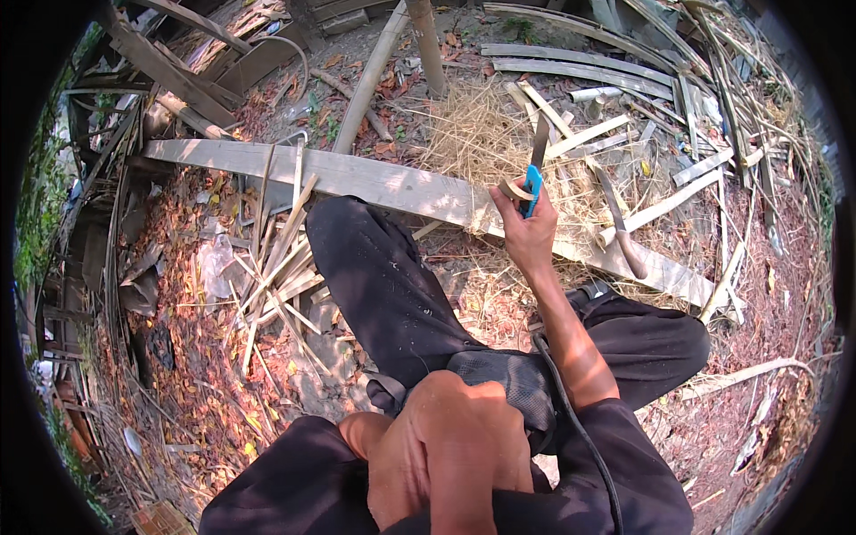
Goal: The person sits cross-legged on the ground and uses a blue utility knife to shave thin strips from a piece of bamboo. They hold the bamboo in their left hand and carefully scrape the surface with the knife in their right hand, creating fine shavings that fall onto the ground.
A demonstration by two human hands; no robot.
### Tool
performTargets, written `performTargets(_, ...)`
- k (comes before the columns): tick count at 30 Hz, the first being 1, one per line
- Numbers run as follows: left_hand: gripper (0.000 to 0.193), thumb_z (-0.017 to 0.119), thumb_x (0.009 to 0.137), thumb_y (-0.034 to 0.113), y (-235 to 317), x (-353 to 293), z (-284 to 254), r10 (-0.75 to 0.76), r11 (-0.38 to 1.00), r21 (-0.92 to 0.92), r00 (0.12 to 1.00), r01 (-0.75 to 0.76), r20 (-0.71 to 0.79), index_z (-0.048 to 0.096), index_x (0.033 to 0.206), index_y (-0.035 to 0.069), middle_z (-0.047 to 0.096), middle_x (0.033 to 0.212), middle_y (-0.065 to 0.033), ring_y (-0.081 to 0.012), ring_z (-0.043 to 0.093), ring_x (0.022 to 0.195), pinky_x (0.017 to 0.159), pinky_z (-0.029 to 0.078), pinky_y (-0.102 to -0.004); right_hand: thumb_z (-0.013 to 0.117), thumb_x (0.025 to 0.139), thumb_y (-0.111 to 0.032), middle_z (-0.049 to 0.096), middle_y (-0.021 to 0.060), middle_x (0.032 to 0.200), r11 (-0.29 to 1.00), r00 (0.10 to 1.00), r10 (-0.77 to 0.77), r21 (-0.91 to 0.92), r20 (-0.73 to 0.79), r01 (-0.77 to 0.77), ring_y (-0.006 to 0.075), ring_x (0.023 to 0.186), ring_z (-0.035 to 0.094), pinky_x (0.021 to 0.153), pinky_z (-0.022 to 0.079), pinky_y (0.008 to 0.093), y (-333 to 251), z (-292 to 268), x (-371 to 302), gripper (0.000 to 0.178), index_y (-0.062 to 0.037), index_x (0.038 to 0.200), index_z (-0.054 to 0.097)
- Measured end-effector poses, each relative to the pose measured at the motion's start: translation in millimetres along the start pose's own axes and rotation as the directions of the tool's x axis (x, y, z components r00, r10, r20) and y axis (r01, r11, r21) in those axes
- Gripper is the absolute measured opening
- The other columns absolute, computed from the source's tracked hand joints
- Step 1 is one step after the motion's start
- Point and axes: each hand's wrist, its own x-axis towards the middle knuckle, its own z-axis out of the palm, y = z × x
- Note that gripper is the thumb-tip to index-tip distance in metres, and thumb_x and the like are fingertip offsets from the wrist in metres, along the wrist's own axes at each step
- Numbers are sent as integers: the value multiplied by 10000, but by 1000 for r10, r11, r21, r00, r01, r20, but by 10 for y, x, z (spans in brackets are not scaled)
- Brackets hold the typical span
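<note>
My right hand (pixel 531 234) is raised over the long wooden plank (pixel 392 184), its fingers closed round a blue-handled knife (pixel 533 181). The dark blade points away from me. Against the thumb side of that hand is a curved tan piece (pixel 514 189), whose kind I cannot make out. Close to the camera, my left hand (pixel 446 437) is bent and large in the lower middle, with its fingers not clearly visible. A large knife with a curved wooden handle (pixel 632 257) rests across the plank, right of my right hand.
Pale straw-like shavings (pixel 473 134) lie beyond the plank. Split bamboo strips (pixel 281 267) are heaped left of my bent knee. Longer slats (pixel 584 67) lie at the far right, and a dark strap (pixel 571 410) hangs beside my right arm. Dry leaves (pixel 209 357) cover the ground at left.
</note>
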Motion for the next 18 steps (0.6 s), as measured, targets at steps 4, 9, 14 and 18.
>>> performTargets(4, 178, 643, 919, 50, 294, 22, -195, -217, 964, 179, 971, 197, 101, 648, 1046, -75, 631, 698, -155, -206, 549, 453, 425, 431, -310, 738, 905, -195, 502, -71, 678, 998, 997, 59, -10, 59, -58, 19, 599, 414, 528, 333, 212, -84, -113, 27, 201, -45, 920, 606)
performTargets(9, 551, 800, 689, -107, 1057, 47, -650, -192, 109, 954, 948, 279, -255, 624, 1210, -72, 708, 860, -228, -229, 674, 602, 598, 583, -331, 740, 880, -144, 667, 38, 777, 996, 992, -32, 89, 121, 21, 77, 663, 552, 614, 469, 273, -248, -243, 138, 302, 2, 1122, 633)
performTargets(14, 487, 737, 774, -98, 917, 491, -1272, 76, -454, 857, 969, 242, -234, 612, 1239, -25, 684, 1063, -152, -143, 670, 748, 663, 581, -273, 739, 874, -165, 673, 92, 779, 990, 972, -120, 92, 200, 104, 132, 681, 598, 636, 489, 326, -64, -233, 187, 289, -12, 1094, 632)
performTargets(18, 318, 690, 823, -119, 1015, 599, -1627, -83, -497, 868, 996, -19, -26, 646, 1129, -46, 665, 958, -100, -132, 659, 748, 669, 544, -251, 688, 921, -242, 579, 71, 680, 996, 984, -38, -77, 173, 52, 152, 600, 542, 583, 439, 334, -374, -378, 117, 295, -28, 1103, 599)
